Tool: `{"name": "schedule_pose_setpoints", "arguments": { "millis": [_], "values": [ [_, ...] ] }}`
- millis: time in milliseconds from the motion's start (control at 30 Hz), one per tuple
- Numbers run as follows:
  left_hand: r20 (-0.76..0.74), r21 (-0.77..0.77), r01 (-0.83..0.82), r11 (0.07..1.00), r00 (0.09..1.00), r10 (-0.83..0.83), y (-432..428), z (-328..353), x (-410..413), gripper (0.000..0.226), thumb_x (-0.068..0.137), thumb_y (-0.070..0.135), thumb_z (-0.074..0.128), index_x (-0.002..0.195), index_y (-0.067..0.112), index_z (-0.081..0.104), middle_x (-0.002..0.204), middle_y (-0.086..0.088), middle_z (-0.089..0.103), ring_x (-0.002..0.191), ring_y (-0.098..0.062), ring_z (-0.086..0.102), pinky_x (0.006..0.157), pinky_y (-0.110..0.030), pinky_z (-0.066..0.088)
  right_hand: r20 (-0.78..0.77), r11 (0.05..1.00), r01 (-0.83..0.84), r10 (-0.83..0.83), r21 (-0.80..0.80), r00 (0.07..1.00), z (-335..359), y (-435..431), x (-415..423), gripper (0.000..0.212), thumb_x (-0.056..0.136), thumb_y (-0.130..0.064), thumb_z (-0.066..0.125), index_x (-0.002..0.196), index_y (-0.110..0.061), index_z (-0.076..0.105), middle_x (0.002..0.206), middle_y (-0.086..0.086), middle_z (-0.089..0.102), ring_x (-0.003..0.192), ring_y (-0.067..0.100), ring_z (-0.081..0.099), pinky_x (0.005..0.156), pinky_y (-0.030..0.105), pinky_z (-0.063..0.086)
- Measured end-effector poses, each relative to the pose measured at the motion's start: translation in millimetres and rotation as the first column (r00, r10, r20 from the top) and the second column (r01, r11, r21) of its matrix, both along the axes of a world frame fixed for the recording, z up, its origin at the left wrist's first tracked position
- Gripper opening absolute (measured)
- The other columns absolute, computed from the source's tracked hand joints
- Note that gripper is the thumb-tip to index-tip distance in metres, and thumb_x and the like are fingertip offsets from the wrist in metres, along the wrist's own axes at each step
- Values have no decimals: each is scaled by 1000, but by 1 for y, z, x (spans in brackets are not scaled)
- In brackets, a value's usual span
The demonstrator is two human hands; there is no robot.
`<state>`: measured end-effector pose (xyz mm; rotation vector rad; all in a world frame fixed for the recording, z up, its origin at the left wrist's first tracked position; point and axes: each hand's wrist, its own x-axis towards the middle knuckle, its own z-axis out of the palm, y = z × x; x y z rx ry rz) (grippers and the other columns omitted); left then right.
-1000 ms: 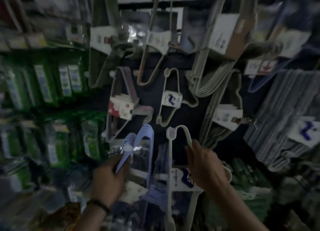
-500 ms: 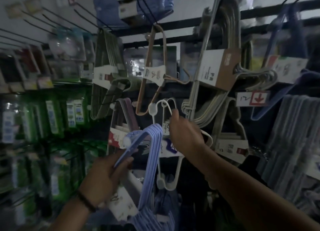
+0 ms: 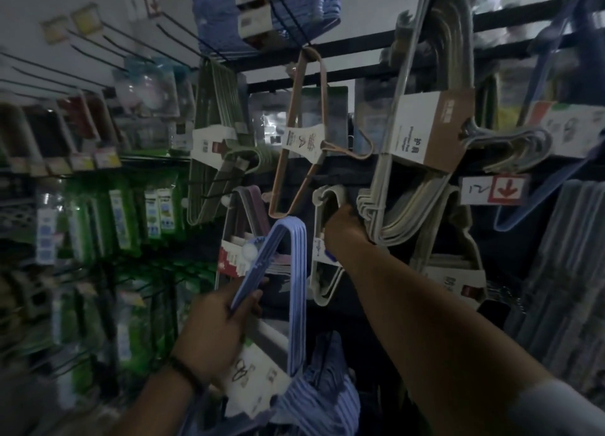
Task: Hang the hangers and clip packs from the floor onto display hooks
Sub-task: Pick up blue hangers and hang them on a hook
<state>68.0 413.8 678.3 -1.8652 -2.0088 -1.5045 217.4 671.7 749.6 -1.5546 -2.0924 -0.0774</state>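
My left hand (image 3: 216,330) grips a bundle of lilac-blue hangers (image 3: 294,272) by one sloping arm, low in the middle of the view; its white label card (image 3: 252,389) hangs below my fingers. My right hand (image 3: 343,232) is raised to the display and holds a pack of white hangers (image 3: 322,255) near its top, where the pack's hook end (image 3: 322,198) meets a black display hook (image 3: 324,177). The fingers are hidden behind the pack.
The rack is crowded: a peach hanger (image 3: 301,140), a large beige bundle with a brown-and-white card (image 3: 429,131), green hangers (image 3: 212,147), mauve hangers (image 3: 244,232), a price tag with a red arrow (image 3: 491,190). Bare black hooks (image 3: 98,42) jut out upper left. Green packs (image 3: 121,219) fill left shelves.
My right hand has lifted the white hanger pack from waist height up to the display hook. My left hand has raised the lilac bundle a little. My view has tilted upward.
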Motion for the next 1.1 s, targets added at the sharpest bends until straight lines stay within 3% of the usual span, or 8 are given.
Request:
{"name": "schedule_pose_setpoints", "arguments": {
  "millis": [67, 233, 333, 467, 567, 767, 900, 1100],
  "values": [
    [13, 3, -19, 1000, 1000, 19, -1, -1, 0, 22, 104, 32, 59, 110, 51, 68, 73, 21, 73, 60, 2, 63, 49, -14, 42, -101, 997, 35, -42, -74, 994, 2, -7, 4, 46, 111, -23, 29, 155, -15, 39, 150, 17, 50, 136, 36, 50, 76, 14, 37],
    [66, -12, -73, 997, 995, 73, 14, -18, 0, 14, 103, 41, 57, 105, 39, 71, 71, 11, 71, 63, -5, 65, 58, -33, 55, 274, 999, -34, 23, 37, 961, 2, -58, 14, 29, 104, -19, 52, 127, -5, 63, 128, 15, 65, 115, 35, 66, 83, 42, 54],
    [100, 42, -25, 999, 995, 20, 22, -19, 14, 16, 104, 39, 57, 116, 49, 61, 84, 14, 73, 76, -9, 68, 65, -30, 56, 95, 985, -173, 175, -24, 980, 11, -91, 38, 27, 105, -28, 48, 110, -9, 67, 106, 14, 69, 101, 38, 70, 77, 41, 55],
    [152, 129, 23, 991, 987, -43, 30, -5, 43, 15, 105, 30, 58, 117, 33, 67, 65, 7, 63, 61, -6, 60, 47, -15, 39, -251, 912, -398, 365, -95, 896, 23, -151, 93, 60, 108, -56, 31, 100, -8, 68, 85, 18, 72, 81, 38, 72, 77, 52, 61],
    [207, 194, 130, 972, 964, -170, 35, 7, 68, 17, 105, 37, 56, 117, 32, 68, 75, 4, 69, 65, -8, 63, 55, -36, 53, -131, 906, -423, 420, -1, 898, 29, -197, 127, 51, 107, -62, 39, 95, -19, 64, 78, 4, 69, 71, 25, 68, 65, 46, 55],
    [240, 330, 387, 861, 848, -473, 39, 30, 152, 8, 102, 36, 61, 97, 41, 65, 63, -5, 56, 50, -17, 50, 51, -41, 44, 89, 997, -7, 0, 74, 996, 30, -256, 180, 24, 105, -46, 49, 104, -23, 42, 81, 3, 56, 64, 26, 55, 55, 41, 48],
    [225, 366, 534, 762, 744, -630, 38, 43, 220, 7, 101, 44, 55, 103, 42, 61, 71, 5, 55, 59, -11, 52, 58, -32, 41, 102, 943, 216, -248, 252, 963, 47, -288, 232, 16, 108, -40, 44, 103, -26, 38, 71, -3, 47, 55, 21, 44, 51, 38, 39],
    [95, 372, 629, 683, 706, -702, 37, 110, 310, 7, 106, 46, 50, 107, 40, 54, 76, 15, 60, 71, 2, 60, 63, -22, 47, 91, 863, 341, -400, 372, 912, 98, -292, 318, 11, 106, -27, 52, 115, -20, 52, 92, 8, 67, 66, 28, 61, 58, 36, 53]
  ]
}}
